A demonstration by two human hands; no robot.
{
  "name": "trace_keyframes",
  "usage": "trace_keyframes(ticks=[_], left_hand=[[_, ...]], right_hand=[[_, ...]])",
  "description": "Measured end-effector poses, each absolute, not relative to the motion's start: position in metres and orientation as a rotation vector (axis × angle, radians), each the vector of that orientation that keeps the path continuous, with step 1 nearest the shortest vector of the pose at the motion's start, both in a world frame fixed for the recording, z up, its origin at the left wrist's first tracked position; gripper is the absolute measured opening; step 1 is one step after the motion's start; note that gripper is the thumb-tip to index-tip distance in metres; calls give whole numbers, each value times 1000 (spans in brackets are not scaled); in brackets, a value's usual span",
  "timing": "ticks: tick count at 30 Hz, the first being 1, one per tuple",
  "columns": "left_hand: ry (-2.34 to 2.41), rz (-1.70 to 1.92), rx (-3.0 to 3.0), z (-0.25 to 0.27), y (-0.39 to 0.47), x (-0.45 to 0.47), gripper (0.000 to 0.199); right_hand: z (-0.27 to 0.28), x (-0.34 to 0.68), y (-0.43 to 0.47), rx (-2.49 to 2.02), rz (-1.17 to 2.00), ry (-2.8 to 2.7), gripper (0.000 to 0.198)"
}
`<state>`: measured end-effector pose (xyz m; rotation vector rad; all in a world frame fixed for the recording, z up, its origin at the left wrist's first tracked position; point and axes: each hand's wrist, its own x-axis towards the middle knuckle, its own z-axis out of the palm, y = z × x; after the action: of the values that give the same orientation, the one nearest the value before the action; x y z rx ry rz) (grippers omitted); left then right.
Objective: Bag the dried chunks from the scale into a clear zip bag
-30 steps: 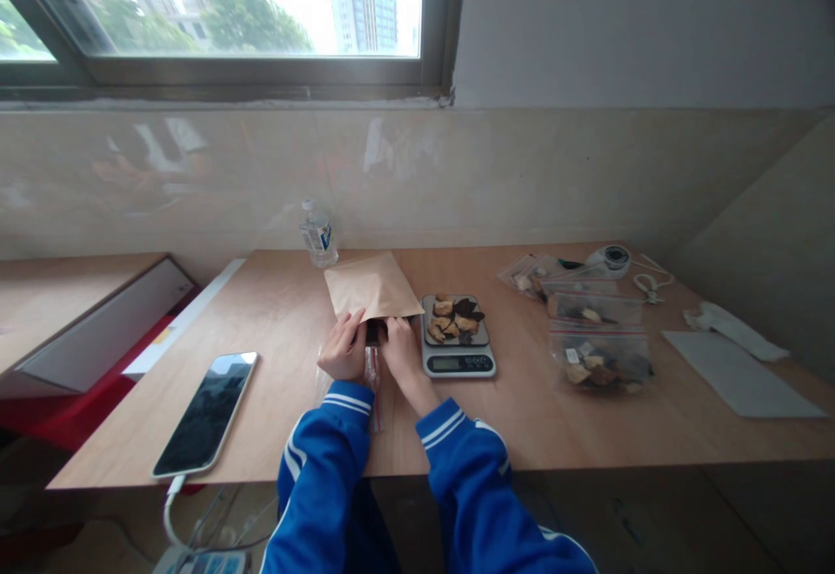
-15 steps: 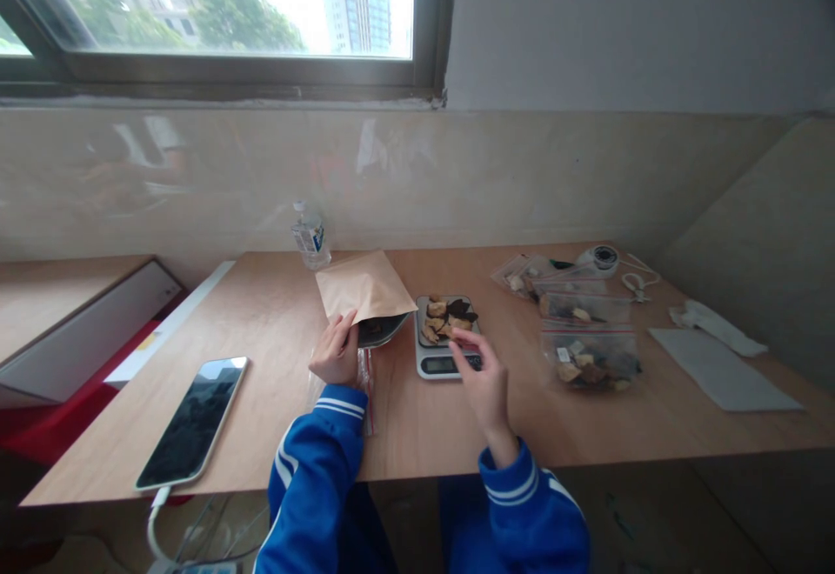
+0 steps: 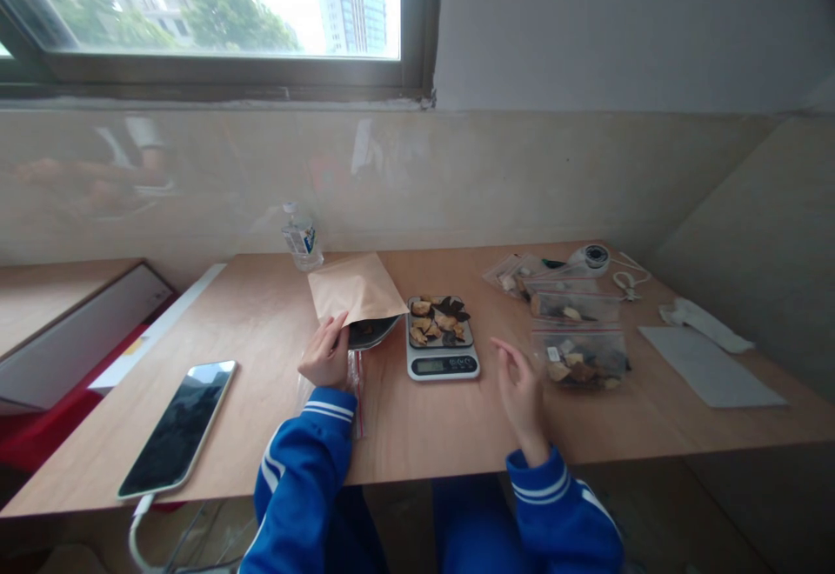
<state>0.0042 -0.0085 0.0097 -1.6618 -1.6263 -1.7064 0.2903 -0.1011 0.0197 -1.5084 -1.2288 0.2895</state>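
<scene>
From the left, we see a phone (image 3: 179, 428) lying on the tabletop (image 3: 408, 439), then our left hand (image 3: 324, 357) stretched forward, back of the hand uppermost, its fingers clamped on the near edge of a brown paper bag (image 3: 357, 287) whose mouth gapes toward us. Just right of the bag stands a scale (image 3: 444, 369) bearing dried pieces (image 3: 438, 325). Farther right, our right hand (image 3: 520, 387) hangs above the tabletop, index finger pointing left, fingers loosely apart (the wrist rises from a blue cuff (image 3: 538, 480)). Filled zip bags (image 3: 577, 352) lie just beside it.
</scene>
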Motion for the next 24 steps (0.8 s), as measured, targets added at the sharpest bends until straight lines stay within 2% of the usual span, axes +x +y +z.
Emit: trace_keyframes(ticks=[4, 10, 14, 18, 22, 24], left_hand=[[-1719, -1681, -1671, 10, -6, 3, 21], [-2293, -1456, -1328, 12, 0, -14, 36], [-2147, -1471, -1446, 27, -5, -7, 50], [-2142, -1406, -1643, 45, -22, -4, 35], [-2353, -1031, -1968, 39, -53, -16, 16], [-2401, -814, -2139, 30, -69, -20, 17]], right_hand=[[6, 313, -125, -1549, 508, -1081, 42], [3, 313, -128, -1551, 579, -1109, 44], [3, 311, -127, -1569, 574, -1171, 44], [0, 313, -129, -1561, 580, -1183, 43], [-1, 313, -130, -1584, 590, -1199, 43], [-1, 313, -129, -1599, 589, -1202, 44]])
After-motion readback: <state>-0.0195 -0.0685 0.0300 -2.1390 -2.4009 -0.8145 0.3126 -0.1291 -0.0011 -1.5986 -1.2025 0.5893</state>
